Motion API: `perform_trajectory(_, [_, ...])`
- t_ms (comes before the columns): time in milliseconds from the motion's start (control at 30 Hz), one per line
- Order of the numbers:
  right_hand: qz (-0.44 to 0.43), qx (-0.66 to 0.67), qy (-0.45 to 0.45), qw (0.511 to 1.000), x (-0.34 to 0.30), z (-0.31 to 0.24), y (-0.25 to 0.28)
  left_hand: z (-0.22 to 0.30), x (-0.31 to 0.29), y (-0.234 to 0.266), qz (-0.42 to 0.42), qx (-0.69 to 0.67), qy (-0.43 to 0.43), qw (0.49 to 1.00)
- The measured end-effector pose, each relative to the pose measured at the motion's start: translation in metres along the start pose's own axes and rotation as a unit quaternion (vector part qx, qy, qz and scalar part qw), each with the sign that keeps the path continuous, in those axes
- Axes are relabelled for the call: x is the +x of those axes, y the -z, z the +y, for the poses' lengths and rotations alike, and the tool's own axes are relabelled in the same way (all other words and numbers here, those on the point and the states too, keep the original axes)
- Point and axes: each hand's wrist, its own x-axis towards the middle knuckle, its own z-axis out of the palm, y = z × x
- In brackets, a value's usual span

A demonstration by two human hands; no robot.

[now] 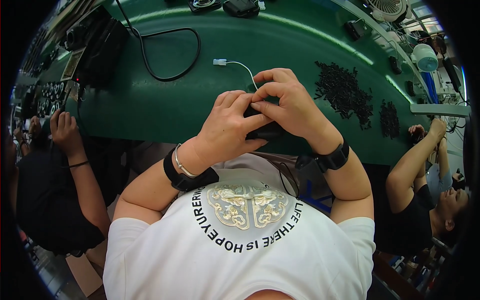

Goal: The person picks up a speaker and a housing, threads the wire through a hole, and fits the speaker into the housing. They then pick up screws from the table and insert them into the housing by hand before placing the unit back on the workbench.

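Note:
Both my hands meet at the near edge of the green table (165, 102), around a dark, rounded part (267, 131) that they mostly cover. My left hand (227, 122) wraps it from the left, thumb below and fingers curled over the top. From above, my right hand (290, 102) pinches at the same part, thumb and fingertips close to the left fingers. What lies between the right fingertips is too small to make out. A thin white cable (247, 69) runs up from under the fingers and ends in a white plug connector (220, 62) on the table.
Small black pieces lie in a large pile (342, 92) and a smaller pile (389, 120) on the right. A black cord (196, 52) loops at the upper left, near a black box-shaped device (95, 50). Black parts (241, 7) sit at the far edge. Other people work on both sides.

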Motion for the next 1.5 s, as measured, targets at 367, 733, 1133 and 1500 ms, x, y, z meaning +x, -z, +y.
perform_trajectory(367, [0.233, 0.071, -0.136, 0.960, -0.103, 0.022, 0.043, -0.005, 0.019, 0.015, -0.053, -0.012, -0.030, 0.998])
perform_trajectory(733, [0.336, -0.080, -0.132, 0.929, -0.116, -0.007, 0.019, -0.075, 0.211, 0.022, 0.044, 0.018, -0.170, 0.984])
perform_trajectory(1133, [0.368, -0.062, -0.130, 0.919, -0.111, -0.028, 0.011, -0.112, 0.333, -0.041, -0.010, 0.070, -0.065, 0.995])
perform_trajectory(1500, [0.343, -0.069, -0.141, 0.926, -0.107, -0.032, 0.011, -0.115, 0.320, -0.041, 0.043, 0.091, -0.040, 0.994])
